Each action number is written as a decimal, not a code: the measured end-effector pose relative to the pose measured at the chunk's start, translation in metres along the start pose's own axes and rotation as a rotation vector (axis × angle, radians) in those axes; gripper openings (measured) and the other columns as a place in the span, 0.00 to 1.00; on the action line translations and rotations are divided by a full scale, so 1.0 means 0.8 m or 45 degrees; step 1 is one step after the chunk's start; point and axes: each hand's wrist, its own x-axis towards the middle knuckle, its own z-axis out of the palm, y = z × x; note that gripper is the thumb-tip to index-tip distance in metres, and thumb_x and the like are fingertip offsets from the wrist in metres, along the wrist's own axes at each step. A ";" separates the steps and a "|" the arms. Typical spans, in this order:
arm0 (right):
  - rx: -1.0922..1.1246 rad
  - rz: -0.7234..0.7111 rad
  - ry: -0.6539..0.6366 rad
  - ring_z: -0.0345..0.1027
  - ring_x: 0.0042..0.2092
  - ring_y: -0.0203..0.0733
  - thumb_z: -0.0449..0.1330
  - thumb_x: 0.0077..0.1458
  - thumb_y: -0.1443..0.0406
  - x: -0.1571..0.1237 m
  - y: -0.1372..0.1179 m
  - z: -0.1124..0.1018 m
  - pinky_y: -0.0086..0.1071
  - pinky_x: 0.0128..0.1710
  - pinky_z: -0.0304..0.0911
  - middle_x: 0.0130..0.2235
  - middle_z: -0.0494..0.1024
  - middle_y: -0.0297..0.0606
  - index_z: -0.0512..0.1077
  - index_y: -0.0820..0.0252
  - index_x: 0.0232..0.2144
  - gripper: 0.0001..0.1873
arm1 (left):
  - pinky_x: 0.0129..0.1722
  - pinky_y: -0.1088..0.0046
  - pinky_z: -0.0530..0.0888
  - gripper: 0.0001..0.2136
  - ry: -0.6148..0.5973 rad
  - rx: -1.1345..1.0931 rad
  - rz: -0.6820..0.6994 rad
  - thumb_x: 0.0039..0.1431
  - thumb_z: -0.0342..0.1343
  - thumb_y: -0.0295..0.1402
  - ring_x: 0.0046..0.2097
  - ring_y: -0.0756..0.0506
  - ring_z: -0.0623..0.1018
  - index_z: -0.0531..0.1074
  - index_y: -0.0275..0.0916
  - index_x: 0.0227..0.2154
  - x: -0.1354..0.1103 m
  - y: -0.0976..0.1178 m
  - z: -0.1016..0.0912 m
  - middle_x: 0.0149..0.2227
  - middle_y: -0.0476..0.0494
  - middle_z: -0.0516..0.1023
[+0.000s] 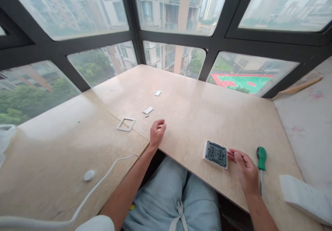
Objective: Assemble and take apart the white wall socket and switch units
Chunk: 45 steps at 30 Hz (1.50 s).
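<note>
Above the table edge is my left hand, its fingers loosely bent and a gap before the thumb; I see nothing in it. My right hand has its fingers stretched toward a white wall switch with a dark grey inner panel. The fingertips are at the switch's right side; whether they touch it I cannot tell. Left of my left hand lie a square white frame, a white switch rocker and a tiny dark piece. Farther back is a second white rocker.
A green-handled screwdriver lies right of my right hand. A white block-like object is at the right edge. On the left are a white cable and a round white piece. Windows border the wooden table.
</note>
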 end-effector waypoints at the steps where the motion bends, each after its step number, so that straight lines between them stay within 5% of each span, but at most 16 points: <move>1: -0.005 0.003 -0.003 0.77 0.40 0.49 0.63 0.50 0.46 0.000 0.001 0.000 0.45 0.46 0.71 0.40 0.82 0.44 0.76 0.58 0.38 0.24 | 0.45 0.62 0.76 0.13 0.105 0.061 -0.009 0.58 0.54 0.39 0.46 0.43 0.79 0.71 0.36 0.42 0.010 -0.004 -0.014 0.44 0.38 0.78; 5: -0.044 0.004 -0.034 0.77 0.40 0.51 0.63 0.48 0.45 0.002 0.005 -0.003 0.45 0.44 0.72 0.41 0.82 0.44 0.77 0.58 0.38 0.25 | 0.46 0.60 0.75 0.12 0.382 0.359 0.044 0.54 0.56 0.34 0.47 0.42 0.77 0.71 0.38 0.42 0.043 -0.017 -0.056 0.44 0.41 0.77; 12: -0.132 0.042 -0.068 0.76 0.43 0.51 0.62 0.48 0.44 0.002 0.006 -0.005 0.42 0.46 0.71 0.42 0.82 0.42 0.77 0.58 0.38 0.26 | 0.54 0.57 0.68 0.21 0.357 1.015 -0.097 0.53 0.56 0.30 0.56 0.34 0.71 0.66 0.33 0.50 0.089 -0.026 -0.055 0.50 0.31 0.75; 17: -0.134 0.053 -0.086 0.76 0.43 0.52 0.62 0.48 0.44 0.000 0.005 -0.005 0.42 0.47 0.70 0.43 0.82 0.42 0.77 0.58 0.38 0.27 | 0.51 0.58 0.69 0.24 0.190 1.138 -0.150 0.52 0.58 0.31 0.55 0.32 0.72 0.65 0.33 0.53 0.113 -0.031 -0.076 0.50 0.29 0.76; 23: -0.253 0.038 -0.108 0.74 0.48 0.54 0.60 0.48 0.42 0.000 0.001 -0.006 0.44 0.53 0.66 0.43 0.81 0.42 0.77 0.57 0.39 0.28 | 0.49 0.69 0.71 0.20 -0.127 1.251 -0.059 0.51 0.60 0.34 0.49 0.41 0.77 0.71 0.35 0.48 0.123 -0.030 -0.115 0.46 0.39 0.79; 30: -0.304 -0.002 -0.132 0.73 0.48 0.56 0.59 0.47 0.41 0.000 -0.002 -0.007 0.46 0.53 0.66 0.44 0.81 0.44 0.77 0.58 0.38 0.29 | 0.44 0.70 0.72 0.09 -0.445 1.401 0.063 0.52 0.56 0.31 0.43 0.42 0.78 0.79 0.38 0.34 0.127 -0.010 -0.114 0.38 0.41 0.81; 40: -0.285 -0.058 -0.120 0.74 0.47 0.55 0.59 0.49 0.43 -0.002 -0.003 -0.006 0.45 0.50 0.67 0.43 0.81 0.45 0.77 0.59 0.38 0.27 | 0.36 0.70 0.72 0.07 -0.565 1.598 -0.102 0.46 0.58 0.32 0.37 0.40 0.80 0.79 0.39 0.28 0.141 0.007 -0.115 0.32 0.39 0.81; 45: -0.283 -0.099 -0.116 0.74 0.46 0.53 0.59 0.51 0.44 -0.001 0.001 -0.006 0.44 0.49 0.68 0.42 0.82 0.44 0.77 0.58 0.38 0.26 | 0.36 0.68 0.72 0.06 -0.583 1.572 -0.045 0.43 0.59 0.33 0.36 0.39 0.80 0.78 0.38 0.25 0.133 0.017 -0.115 0.30 0.39 0.80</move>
